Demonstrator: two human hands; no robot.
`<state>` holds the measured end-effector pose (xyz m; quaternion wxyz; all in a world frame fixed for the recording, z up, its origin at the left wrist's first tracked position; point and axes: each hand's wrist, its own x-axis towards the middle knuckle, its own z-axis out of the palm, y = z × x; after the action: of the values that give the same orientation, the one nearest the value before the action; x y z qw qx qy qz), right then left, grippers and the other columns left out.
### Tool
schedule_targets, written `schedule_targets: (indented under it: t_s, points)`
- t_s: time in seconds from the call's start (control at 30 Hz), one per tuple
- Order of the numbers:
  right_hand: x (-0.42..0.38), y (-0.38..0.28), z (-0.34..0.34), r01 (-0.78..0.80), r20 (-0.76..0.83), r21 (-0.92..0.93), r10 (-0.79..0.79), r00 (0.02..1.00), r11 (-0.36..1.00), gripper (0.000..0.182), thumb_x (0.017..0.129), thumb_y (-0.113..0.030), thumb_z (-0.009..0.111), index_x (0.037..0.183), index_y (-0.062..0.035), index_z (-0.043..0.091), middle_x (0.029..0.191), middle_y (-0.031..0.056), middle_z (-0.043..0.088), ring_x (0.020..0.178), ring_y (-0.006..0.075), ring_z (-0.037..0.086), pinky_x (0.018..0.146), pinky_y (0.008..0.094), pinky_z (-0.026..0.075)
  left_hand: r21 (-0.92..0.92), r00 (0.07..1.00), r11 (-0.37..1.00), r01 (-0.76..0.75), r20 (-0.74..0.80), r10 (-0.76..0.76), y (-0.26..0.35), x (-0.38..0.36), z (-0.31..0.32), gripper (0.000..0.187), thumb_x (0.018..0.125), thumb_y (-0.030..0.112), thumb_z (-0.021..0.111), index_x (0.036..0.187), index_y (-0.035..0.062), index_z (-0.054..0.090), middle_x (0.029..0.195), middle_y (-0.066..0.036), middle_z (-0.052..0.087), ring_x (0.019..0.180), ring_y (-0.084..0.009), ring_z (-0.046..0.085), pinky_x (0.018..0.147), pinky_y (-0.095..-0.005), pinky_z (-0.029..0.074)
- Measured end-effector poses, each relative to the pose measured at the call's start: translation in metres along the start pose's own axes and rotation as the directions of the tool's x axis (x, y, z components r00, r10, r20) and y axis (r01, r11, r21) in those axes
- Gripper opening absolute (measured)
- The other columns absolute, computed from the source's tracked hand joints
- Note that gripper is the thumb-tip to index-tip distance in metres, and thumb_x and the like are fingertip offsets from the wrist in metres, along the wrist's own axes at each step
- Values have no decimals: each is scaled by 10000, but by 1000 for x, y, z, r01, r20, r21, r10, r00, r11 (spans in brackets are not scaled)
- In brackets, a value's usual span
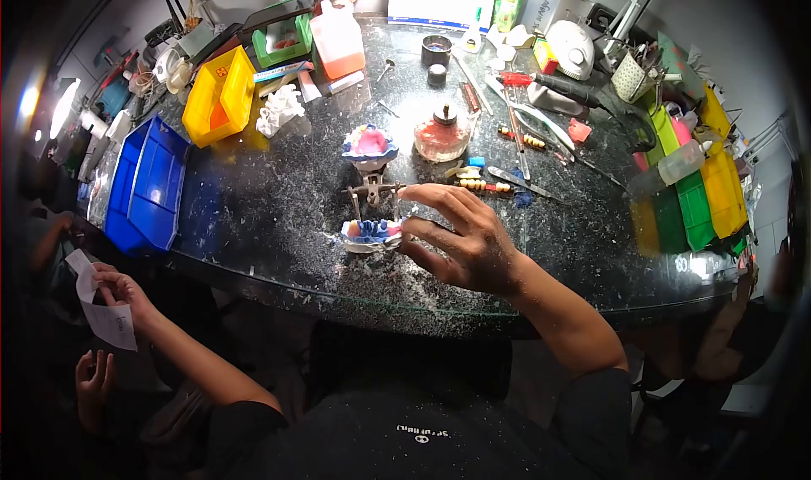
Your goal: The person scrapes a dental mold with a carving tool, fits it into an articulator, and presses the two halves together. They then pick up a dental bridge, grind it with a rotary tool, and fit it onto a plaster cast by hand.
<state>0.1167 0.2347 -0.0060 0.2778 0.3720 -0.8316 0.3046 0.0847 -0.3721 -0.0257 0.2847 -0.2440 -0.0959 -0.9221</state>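
A dental articulator (372,194) lies opened out on the dark worktop, with a pink-and-blue tooth model (369,144) at its far end and a blue, white and pink tooth model (368,233) at its near end. My right hand (473,242) is at its right side: the index fingertip meets the hinge bar, and thumb and middle finger close on the near model's right edge. Off the table to the left, my left hand (125,294) pinches a creased white paper slip (108,321). Another person's hand (95,380) is just below that slip.
A blue bin (145,184) and a yellow bin (218,91) stand at left. Beyond the articulator are a glass spirit burner (442,133), rows of teeth (483,186), a knife (522,182) and a red-tipped handpiece (517,79). Pale shavings litter the worktop (279,226).
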Motion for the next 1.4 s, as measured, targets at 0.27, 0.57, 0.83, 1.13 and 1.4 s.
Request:
schedule_targets:
  t_s: [0.27,0.57,0.83,1.13,1.4]
  points:
    - [0,0,0,5,-2,-1,-5,1000,1000,184,770,-136,718,886,-33,620,1163,148,562,1035,306,599,859,387,496,21,1000,1000,-18,-17,19,-2,3,0,274,987,155,447,1213,7,495,1123,-99,586,923,-155,628,626,-214,429]
    - [1,-1,0,-3,-6,1,3,1000,1000,191,752,-127,727,876,-31,618,1154,149,565,1033,304,599,858,385,500,131,984,991,-29,-168,51,-61,12,-3,266,989,203,468,1188,41,539,1096,-78,636,869,-129,668,519,-172,395]
    - [0,0,-1,-8,-4,5,8,1000,1000,189,757,-136,729,870,-31,619,1146,148,568,1023,305,603,845,385,506,-39,981,981,189,46,-187,-44,4,16,331,1002,198,422,1259,-5,469,1211,-129,566,1050,-242,599,709,-281,482]
    - [0,-1,2,-11,-2,-27,11,1000,1000,187,778,-166,717,875,-35,625,1140,142,578,1020,302,610,844,384,506,624,914,717,311,12,-406,-238,-14,70,276,961,167,441,1170,28,554,1187,-173,581,1074,-294,582,899,-396,480]
    - [2,-1,-2,-18,0,-20,18,1000,1000,189,770,-153,727,885,-49,619,1126,137,581,1015,302,611,841,388,508,994,280,-110,-30,-97,-955,-399,-48,91,467,969,479,416,1132,76,586,1028,-40,627,789,-101,558,634,-227,436]
